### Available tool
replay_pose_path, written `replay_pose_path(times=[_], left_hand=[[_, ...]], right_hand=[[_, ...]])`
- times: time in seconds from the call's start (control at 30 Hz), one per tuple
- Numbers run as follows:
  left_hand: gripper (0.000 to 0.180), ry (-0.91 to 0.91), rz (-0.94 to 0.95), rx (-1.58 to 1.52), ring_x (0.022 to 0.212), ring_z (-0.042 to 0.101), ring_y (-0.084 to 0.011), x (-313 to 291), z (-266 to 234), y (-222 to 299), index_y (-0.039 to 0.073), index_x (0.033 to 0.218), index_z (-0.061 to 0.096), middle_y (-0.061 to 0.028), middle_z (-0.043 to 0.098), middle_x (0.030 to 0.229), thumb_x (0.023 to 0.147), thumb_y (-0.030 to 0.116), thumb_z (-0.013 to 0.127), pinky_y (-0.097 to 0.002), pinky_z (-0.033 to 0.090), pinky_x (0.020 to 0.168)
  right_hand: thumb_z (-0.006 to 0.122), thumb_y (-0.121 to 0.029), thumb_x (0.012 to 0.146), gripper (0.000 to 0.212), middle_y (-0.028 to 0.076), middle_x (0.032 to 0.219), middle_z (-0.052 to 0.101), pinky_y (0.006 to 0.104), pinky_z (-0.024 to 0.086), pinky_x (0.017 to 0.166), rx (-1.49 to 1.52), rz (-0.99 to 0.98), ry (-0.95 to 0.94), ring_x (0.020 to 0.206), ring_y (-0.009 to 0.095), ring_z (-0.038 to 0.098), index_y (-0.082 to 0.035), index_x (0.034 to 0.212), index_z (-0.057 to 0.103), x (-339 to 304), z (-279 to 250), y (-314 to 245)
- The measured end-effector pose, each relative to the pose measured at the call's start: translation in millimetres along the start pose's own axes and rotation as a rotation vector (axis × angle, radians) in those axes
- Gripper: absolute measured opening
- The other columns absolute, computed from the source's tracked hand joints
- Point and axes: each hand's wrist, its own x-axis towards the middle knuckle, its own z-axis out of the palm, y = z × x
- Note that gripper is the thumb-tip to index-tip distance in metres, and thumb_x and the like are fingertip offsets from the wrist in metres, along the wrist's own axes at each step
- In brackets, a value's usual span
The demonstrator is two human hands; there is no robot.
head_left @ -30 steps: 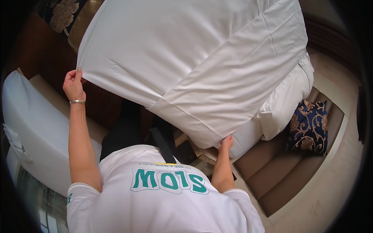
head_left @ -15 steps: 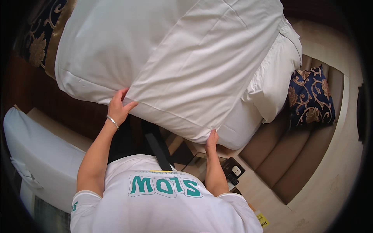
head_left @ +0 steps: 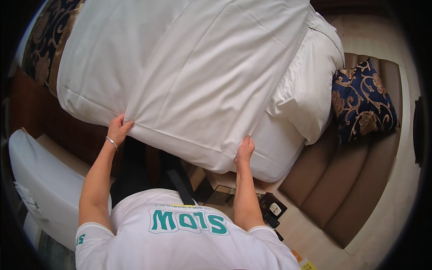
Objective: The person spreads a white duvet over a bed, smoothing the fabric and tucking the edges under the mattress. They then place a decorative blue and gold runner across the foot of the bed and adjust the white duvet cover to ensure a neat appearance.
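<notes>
A second ago my left hand [head_left: 118,129] had the white cover [head_left: 112,54] by an outer corner; now, at eleven o'clock, its grip pinches the edge beside the folded band [head_left: 202,85]. My right hand [head_left: 245,150] pinches the band's other side at one o'clock, so the cover, at twelve, seems steadied across the fold.

One bed [head_left: 276,155], dressed in white. Lying on it: one white cover [head_left: 193,90], a broad band folded back; one plump white pillow [head_left: 310,90]; at the opposite end, one dark blue floral runner [head_left: 47,45], gold-edged.
</notes>
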Motion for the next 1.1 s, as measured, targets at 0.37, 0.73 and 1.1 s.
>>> replay_pose_path(times=[0.37, 0.73, 1.1], left_hand=[[0.006, 0.044, -0.064, -0.083, 0.062, 0.048, -0.0035, -5.8, -9.8, -6.2, 0.004, 0.076, 0.058, 0.0027, 0.057, 0.071, 0.074, 0.007, 0.062, -0.0181, 0.04, 0.058], [0.041, 0.521, -0.291, -0.068, 0.065, 0.051, -0.0106, -24.5, -115.8, -91.6, -0.001, 0.091, 0.057, -0.0043, 0.058, 0.077, 0.084, 0.039, 0.05, -0.025, 0.042, 0.06], [0.02, 0.571, 0.0, -0.5, 0.08, 0.051, -0.0128, 53.0, -259.6, -64.8, 0.001, 0.093, 0.058, -0.005, 0.059, 0.087, 0.075, 0.009, 0.057, -0.0292, 0.041, 0.071]], right_hand=[[0.052, -0.026, 0.08, 0.051, 0.011, 0.131, 0.031, 0.0483, 0.023, 0.094, -0.517, -0.888, 0.175, 0.12, 0.03, 0.029, -0.013, 0.125, 0.035, 36.3, 55.9, -142.4], [0.05, -0.03, 0.078, 0.068, 0.014, 0.141, 0.003, 0.0538, 0.009, 0.099, -1.212, -0.36, -0.214, 0.13, 0.03, 0.004, -0.018, 0.135, 0.016, -91.6, -18.0, 35.2], [0.052, -0.01, 0.076, 0.044, 0.021, 0.124, 0.038, 0.0415, 0.027, 0.096, -0.911, -0.933, -0.105, 0.116, 0.036, 0.035, -0.002, 0.118, 0.043, -179.0, 146.0, -43.3]])
